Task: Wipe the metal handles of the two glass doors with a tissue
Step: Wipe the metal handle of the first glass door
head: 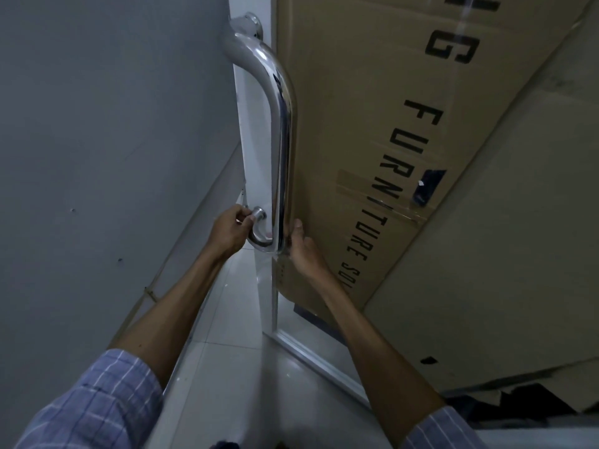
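A curved chrome handle (282,131) runs down the glass door (256,150), fixed at a top mount and a lower mount (259,214). My left hand (228,228) is curled at the lower mount, its fingers pinching a small pale bit that looks like the tissue (241,219) against the metal stub. My right hand (303,251) is at the handle's bottom bend. Its thumb lies up along the bar and its fingers wrap behind it, mostly hidden. No second door handle is in view.
A large brown cardboard box (372,124) printed with black letters leans behind the glass on the right. A grey wall (113,124) stands close on the left. Pale floor tiles (223,319) run below, with the door's bottom rail (311,354) crossing them.
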`<state>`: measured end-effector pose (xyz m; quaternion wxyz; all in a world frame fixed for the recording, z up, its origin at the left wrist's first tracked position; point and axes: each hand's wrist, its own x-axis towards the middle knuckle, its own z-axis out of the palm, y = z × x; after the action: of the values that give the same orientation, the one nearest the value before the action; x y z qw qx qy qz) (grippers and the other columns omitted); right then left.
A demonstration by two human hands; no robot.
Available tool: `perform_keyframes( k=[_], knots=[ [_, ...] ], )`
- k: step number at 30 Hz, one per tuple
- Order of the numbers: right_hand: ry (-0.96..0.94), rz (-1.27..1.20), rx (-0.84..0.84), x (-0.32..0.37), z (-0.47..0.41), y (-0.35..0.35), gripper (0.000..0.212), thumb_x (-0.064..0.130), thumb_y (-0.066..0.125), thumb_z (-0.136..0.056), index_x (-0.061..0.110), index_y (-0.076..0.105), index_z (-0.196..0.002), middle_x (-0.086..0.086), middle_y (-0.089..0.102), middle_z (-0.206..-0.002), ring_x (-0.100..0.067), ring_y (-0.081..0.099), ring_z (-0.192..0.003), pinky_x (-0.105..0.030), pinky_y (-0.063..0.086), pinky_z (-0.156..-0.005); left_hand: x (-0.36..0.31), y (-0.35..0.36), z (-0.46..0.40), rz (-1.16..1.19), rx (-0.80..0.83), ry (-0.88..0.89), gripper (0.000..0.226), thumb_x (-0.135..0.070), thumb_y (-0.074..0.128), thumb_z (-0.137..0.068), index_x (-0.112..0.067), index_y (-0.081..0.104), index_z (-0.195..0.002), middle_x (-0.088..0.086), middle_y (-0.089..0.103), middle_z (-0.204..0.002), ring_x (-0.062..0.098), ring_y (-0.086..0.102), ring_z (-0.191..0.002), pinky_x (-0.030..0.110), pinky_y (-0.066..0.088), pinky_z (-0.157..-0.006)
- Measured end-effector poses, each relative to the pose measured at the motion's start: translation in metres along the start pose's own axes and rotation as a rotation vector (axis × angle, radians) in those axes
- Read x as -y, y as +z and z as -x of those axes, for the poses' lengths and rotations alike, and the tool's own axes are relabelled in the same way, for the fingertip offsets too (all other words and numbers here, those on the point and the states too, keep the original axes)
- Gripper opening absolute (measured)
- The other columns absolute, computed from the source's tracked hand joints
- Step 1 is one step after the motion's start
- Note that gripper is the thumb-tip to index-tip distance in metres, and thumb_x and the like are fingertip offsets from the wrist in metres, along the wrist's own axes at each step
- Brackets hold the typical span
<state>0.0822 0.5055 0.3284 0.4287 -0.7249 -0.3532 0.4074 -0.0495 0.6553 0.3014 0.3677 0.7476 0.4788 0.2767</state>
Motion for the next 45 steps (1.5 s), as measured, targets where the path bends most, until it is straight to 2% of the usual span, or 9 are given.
perform_keyframes(
  k=[3,7,13,21,28,33,37,42,45],
  knots=[
    [0.082,-0.151,0.030,0.003,-0.001,0.000,0.119,0.098,0.019,-0.077,0.012,0.048,-0.152,-0.012,0.056,-0.150,-0.028,0.058,-0.133,-0.042,0.046,-0.113,0.002,0.001,-0.001,0.021,-0.002,0.003,0.019,-0.026,0.063,-0.103,-0.008,0.070,-0.105,0.005,0.067,-0.097,0.023,0.062,-0.091,0.031,0.043,-0.073],
    [0.063,-0.373,0.022,-0.003,0.002,-0.008,0.108,0.081,0.017,-0.083,0.001,0.049,-0.148,-0.020,0.054,-0.150,-0.030,0.051,-0.141,-0.038,0.041,-0.114,0.001,0.003,-0.003,0.037,-0.012,-0.012,0.018,-0.026,0.065,-0.103,-0.009,0.071,-0.104,0.004,0.067,-0.096,0.019,0.059,-0.087,0.030,0.042,-0.071],
    [0.049,-0.481,0.008,-0.007,0.009,0.000,0.102,0.078,0.023,-0.087,0.004,0.044,-0.153,-0.019,0.047,-0.157,-0.029,0.045,-0.147,-0.041,0.034,-0.123,0.000,0.004,-0.002,0.069,-0.028,0.000,0.013,-0.024,0.065,-0.102,-0.012,0.070,-0.101,0.000,0.064,-0.090,0.012,0.056,-0.078,0.022,0.040,-0.065],
    [-0.018,-0.577,-0.045,-0.013,0.028,0.020,0.082,0.075,0.029,-0.093,0.018,0.055,-0.145,-0.010,0.050,-0.156,-0.023,0.045,-0.147,-0.043,0.029,-0.126,0.007,0.003,0.000,0.056,-0.008,-0.028,0.019,-0.029,0.062,-0.104,-0.012,0.070,-0.106,-0.001,0.064,-0.097,0.018,0.058,-0.089,0.024,0.042,-0.068],
    [-0.066,-0.540,-0.122,-0.012,0.035,0.025,0.071,0.082,0.041,-0.085,0.031,0.067,-0.127,-0.002,0.060,-0.146,-0.006,0.060,-0.121,-0.028,0.041,-0.109,0.008,0.003,0.000,0.062,-0.014,-0.017,0.020,-0.031,0.062,-0.104,-0.013,0.070,-0.107,0.004,0.065,-0.098,0.023,0.060,-0.092,0.030,0.047,-0.075],
    [-0.025,-0.559,-0.106,-0.017,0.034,0.026,0.068,0.064,0.034,-0.102,0.018,0.057,-0.145,-0.007,0.054,-0.153,-0.017,0.053,-0.140,-0.025,0.040,-0.108,0.011,0.003,0.001,0.072,-0.013,-0.010,0.020,-0.033,0.062,-0.103,-0.014,0.070,-0.105,0.004,0.065,-0.097,0.025,0.061,-0.093,0.044,0.052,-0.085],
    [-0.041,-0.579,-0.108,-0.009,0.048,0.029,0.084,0.084,0.036,-0.088,0.028,0.055,-0.148,0.006,0.049,-0.157,-0.003,0.047,-0.134,-0.024,0.034,-0.111,0.011,0.003,0.001,0.072,-0.001,-0.021,0.024,-0.034,0.061,-0.103,-0.012,0.070,-0.107,0.006,0.065,-0.100,0.024,0.061,-0.094,0.039,0.050,-0.082],
    [-0.048,-0.580,-0.149,-0.003,0.055,0.036,0.067,0.068,0.034,-0.101,0.028,0.051,-0.151,0.002,0.049,-0.158,-0.012,0.044,-0.146,-0.023,0.032,-0.112,0.015,0.004,-0.004,0.060,-0.005,-0.032,0.023,-0.033,0.063,-0.103,-0.012,0.072,-0.106,0.007,0.068,-0.100,0.028,0.064,-0.096,0.044,0.052,-0.085],
    [-0.201,-0.480,-0.174,0.021,0.066,0.029,0.055,0.052,0.037,-0.109,0.027,0.043,-0.157,0.009,0.047,-0.159,0.005,0.042,-0.140,-0.006,0.034,-0.104,0.016,0.004,-0.005,0.055,-0.031,-0.020,0.023,-0.030,0.065,-0.102,-0.010,0.074,-0.108,0.008,0.071,-0.099,0.028,0.066,-0.095,0.037,0.049,-0.079]
  ],
)
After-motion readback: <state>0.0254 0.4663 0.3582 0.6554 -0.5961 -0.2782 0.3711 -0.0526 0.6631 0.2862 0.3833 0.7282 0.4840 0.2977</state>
